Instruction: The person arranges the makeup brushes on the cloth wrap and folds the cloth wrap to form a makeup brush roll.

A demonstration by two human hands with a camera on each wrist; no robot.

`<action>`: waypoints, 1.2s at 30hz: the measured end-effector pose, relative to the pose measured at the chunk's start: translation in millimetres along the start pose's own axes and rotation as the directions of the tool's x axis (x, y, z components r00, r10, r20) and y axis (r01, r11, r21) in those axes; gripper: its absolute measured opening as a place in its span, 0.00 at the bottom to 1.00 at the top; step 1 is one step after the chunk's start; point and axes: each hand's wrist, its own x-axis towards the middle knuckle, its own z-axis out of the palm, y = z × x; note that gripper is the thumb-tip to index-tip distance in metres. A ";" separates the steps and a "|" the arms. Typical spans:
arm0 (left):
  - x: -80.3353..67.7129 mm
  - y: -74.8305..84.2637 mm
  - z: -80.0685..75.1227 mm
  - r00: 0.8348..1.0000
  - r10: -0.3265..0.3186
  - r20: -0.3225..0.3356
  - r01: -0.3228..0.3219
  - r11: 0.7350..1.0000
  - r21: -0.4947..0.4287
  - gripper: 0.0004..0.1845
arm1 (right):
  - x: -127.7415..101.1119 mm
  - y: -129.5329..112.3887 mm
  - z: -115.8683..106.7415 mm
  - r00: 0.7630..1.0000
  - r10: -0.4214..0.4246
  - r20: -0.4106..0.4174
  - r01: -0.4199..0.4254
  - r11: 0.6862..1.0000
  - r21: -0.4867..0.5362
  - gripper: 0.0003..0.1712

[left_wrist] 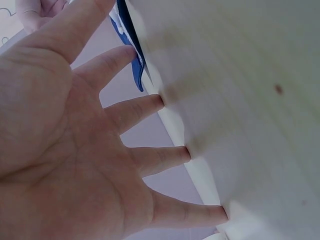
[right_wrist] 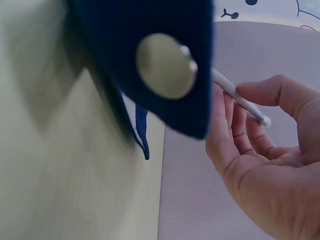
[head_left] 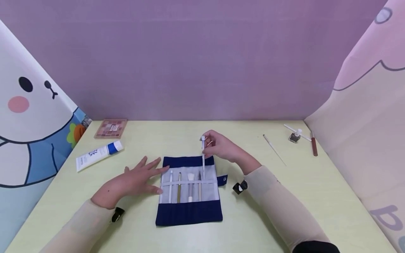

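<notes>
Fingers of your right hand (head_left: 221, 146) pinch a slim white stick (head_left: 203, 149) near its upper end, above the right side of the brush pouch (head_left: 189, 213). Lower end sits over the pale inner panel by the strap (head_left: 186, 182); can't tell if it's tucked under. From the right wrist, the blurred navy snap tab (right_wrist: 172, 107) blocks that end; you only see the knobbed top part.

Your left hand (head_left: 139, 181) grips nothing: fingers spread, index tip and thumb at the pouch's left edge. Thumb tip is cut off by the top of the left wrist view.

Four tools stand in the pouch: white stick-like one (head_left: 171, 189), olive-handled one (head_left: 179, 191), fluffy white brush (head_left: 191, 177), thin dark-tipped one (head_left: 199, 193). Bottom ends hidden by the navy flap.

Left of you on the counter (head_left: 253, 225): white tube (head_left: 95, 157), palette (head_left: 111, 130), print too small to read. Far right: thin rod (head_left: 274, 150), small bottle (head_left: 294, 137) partly covering a white rod (head_left: 288, 128), brown-handled tool (head_left: 314, 146), its tip unclear. Both sleeves (head_left: 284, 207) run out of frame.
</notes>
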 end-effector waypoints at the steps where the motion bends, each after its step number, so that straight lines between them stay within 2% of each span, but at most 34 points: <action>1: 0.0 0.0 -0.2 1.000 -0.003 0.002 0.003 1.000 -0.003 0.47 | -0.3 0.5 0.0 1.000 0.009 0.013 -0.009 1.000 0.002 0.30; 6: -0.5 -0.1 -0.7 1.000 0.005 0.003 -0.004 1.000 -0.013 0.46 | -2.9 2.5 -0.2 0.996 0.066 0.056 -0.064 0.997 -0.030 0.34; 14: 0.1 0.2 -0.7 1.000 0.000 0.009 0.000 1.000 -0.028 0.47 | -5.3 3.9 4.5 0.988 0.143 0.063 -0.136 0.985 -0.105 0.41; 22: 0.4 0.0 -1.3 1.000 0.003 0.002 -0.003 1.000 -0.015 0.47 | -12.6 3.3 12.7 0.988 0.138 0.070 -0.110 0.946 -0.305 0.34; 36: 1.8 0.0 -0.8 1.000 -0.010 0.008 0.010 1.000 -0.018 0.47 | -24.8 -1.1 23.1 0.975 0.185 0.126 -0.102 0.870 -0.483 0.27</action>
